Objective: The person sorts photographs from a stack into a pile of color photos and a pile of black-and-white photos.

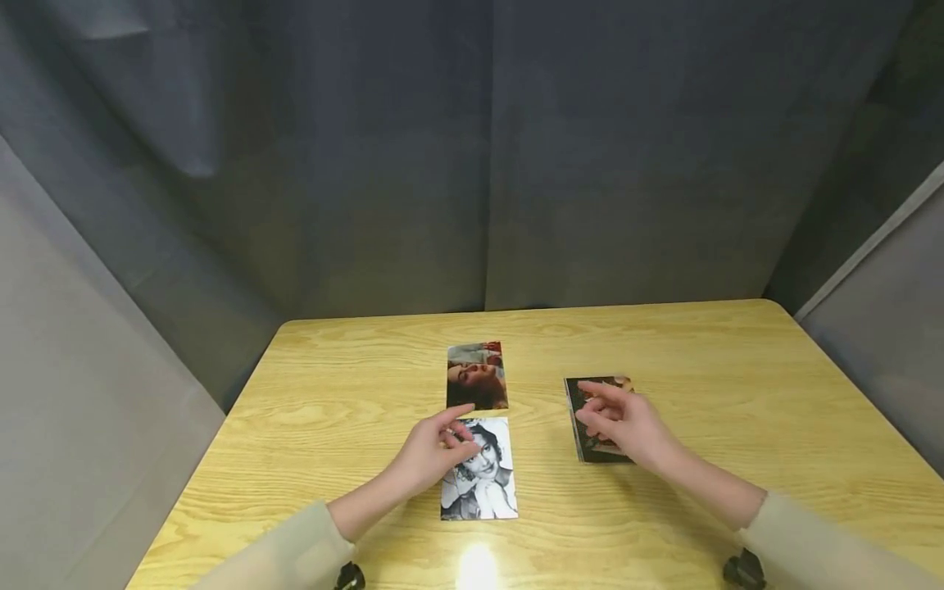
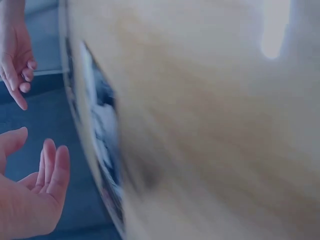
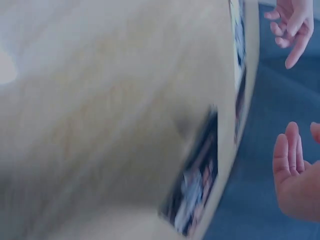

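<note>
Currently, I read the head view first. The left hand (image 1: 433, 447) hangs over the black-and-white print (image 1: 479, 496), thumb and forefinger moderately apart, nothing between them. The colour print (image 1: 478, 383) lies just beyond it on the far side, across a narrow gap. The right hand (image 1: 627, 422) is positioned over the stack of prints (image 1: 590, 451) to the right, forefinger extended, remaining fingers loosely bent, no item gripped. All prints lie flat on the wooden table (image 1: 332, 459), picture side up — presumably to keep the images readable. I judge the spacing deliberate: two prints in a column, the stack set apart within right-hand reach. Long axes run near to far; the stack's far end leans slightly left. The black-and-white figure's head points far, upright for the person.

In the left wrist view, I confirm a relaxed left hand with a wide, unfilled grasp.

In the right wrist view, the right hand's fingers are extended — thumb partly cut off by the frame — and I see nothing held.
</note>
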Motion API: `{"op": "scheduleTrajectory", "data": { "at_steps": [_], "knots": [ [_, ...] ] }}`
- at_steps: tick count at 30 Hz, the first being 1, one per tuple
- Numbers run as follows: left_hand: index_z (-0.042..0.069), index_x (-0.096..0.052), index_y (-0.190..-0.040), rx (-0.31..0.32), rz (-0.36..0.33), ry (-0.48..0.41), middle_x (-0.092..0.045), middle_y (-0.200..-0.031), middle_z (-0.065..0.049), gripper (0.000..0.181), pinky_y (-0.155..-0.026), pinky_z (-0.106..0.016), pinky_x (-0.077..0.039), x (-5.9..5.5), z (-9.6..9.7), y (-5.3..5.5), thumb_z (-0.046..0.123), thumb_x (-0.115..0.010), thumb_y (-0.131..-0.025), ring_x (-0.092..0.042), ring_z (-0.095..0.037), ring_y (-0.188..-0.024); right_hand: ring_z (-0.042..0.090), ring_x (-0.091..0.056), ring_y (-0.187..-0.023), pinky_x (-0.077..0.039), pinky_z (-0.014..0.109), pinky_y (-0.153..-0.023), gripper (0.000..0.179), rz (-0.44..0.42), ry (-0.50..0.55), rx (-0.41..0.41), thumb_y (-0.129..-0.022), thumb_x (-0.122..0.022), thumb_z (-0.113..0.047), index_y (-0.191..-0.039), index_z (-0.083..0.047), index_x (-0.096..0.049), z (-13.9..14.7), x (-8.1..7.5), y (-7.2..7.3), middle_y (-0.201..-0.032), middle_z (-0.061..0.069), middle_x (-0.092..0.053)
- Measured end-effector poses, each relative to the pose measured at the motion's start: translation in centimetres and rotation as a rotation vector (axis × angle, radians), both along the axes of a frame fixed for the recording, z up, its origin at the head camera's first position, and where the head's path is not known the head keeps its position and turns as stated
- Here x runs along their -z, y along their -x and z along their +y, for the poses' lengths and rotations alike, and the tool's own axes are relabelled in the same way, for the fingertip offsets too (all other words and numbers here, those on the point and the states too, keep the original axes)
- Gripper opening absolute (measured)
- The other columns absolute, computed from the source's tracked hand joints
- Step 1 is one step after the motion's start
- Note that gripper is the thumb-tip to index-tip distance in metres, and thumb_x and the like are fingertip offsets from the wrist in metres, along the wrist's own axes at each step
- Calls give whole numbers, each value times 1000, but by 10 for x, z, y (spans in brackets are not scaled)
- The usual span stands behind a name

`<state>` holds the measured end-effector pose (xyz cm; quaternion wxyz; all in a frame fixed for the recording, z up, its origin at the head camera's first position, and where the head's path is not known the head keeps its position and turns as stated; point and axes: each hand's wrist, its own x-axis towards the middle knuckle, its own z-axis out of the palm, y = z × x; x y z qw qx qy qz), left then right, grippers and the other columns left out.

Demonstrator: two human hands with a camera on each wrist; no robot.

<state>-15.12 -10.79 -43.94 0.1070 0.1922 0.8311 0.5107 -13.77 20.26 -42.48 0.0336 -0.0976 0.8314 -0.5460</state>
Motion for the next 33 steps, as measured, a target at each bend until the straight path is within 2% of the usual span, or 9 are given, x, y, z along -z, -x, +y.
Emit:
{"op": "scheduleTrajectory", "data": {
  "at_steps": [3, 7, 9, 12, 15, 20, 25, 33],
  "knots": [
    [3, -51, -139, 16, 19, 1, -64, -100, -8, 54, -60, -24, -48, -7, 20, 3, 12, -71, -90, -60, -15, -79, 21, -65, -80, -50, 28, -58, 52, 47, -50, 21, -95, -64, -12, -139, 8, -46, 16, -7, 3, -99, 13, -64],
    [7, -52, -139, 50, -11, -2, -63, -108, -7, 52, -66, -26, -50, -12, 47, 7, 18, -69, -92, -62, -15, -89, 10, -62, -84, -51, 27, -63, 52, 99, -121, 60, -95, -65, -14, -139, 7, -47, 34, -10, 3, -105, 14, -64],
    [9, -53, -139, 61, -38, 1, -63, -111, -6, 51, -66, -26, -49, -12, 60, 8, 20, -69, -92, -61, -13, -91, 10, -62, -86, -50, 26, -63, 53, 123, -161, 83, -94, -66, -14, -139, 6, -48, 43, -8, 3, -107, 14, -64],
    [10, -54, -139, 58, -85, -19, -63, -110, -6, 51, -64, -24, -48, -11, 79, 12, 19, -70, -91, -59, -9, -88, 19, -63, -87, -49, 26, -62, 52, 159, -236, 122, -93, -67, -13, -138, 6, -49, 57, -2, 2, -107, 16, -65],
    [8, -57, -136, 31, -117, -51, -65, -104, -5, 50, -62, -22, -47, -6, 93, 17, 16, -72, -89, -58, -6, -82, 29, -63, -88, -50, 25, -62, 52, 172, -287, 147, -94, -67, -13, -137, 8, -48, 71, 7, 0, -107, 18, -65],
    [3, -55, -136, 15, -140, -51, -64, -101, -6, 52, -62, -21, -48, 5, 111, 25, 13, -73, -88, -58, -6, -79, 33, -63, -89, -52, 25, -61, 54, 138, -317, 164, -94, -66, -16, -136, 13, -47, 91, 24, -3, -107, 20, -64],
    [0, -52, -138, 27, -143, 0, -61, -100, -8, 57, -66, -21, -49, 16, 126, 27, 10, -74, -86, -58, -6, -80, 35, -64, -89, -52, 26, -65, 55, 116, -365, 161, -94, -67, -18, -134, 15, -47, 105, 36, -3, -106, 23, -64],
    [0, -52, -138, 21, -117, 105, -55, -81, 4, 62, -63, -19, -44, 31, 142, 24, 17, -78, -84, -49, -3, -67, 31, -66, -89, -50, 24, -66, 59, 46, -346, 121, -91, -70, -18, -132, 18, -46, 110, 52, 2, -104, 22, -66]
  ]
}}
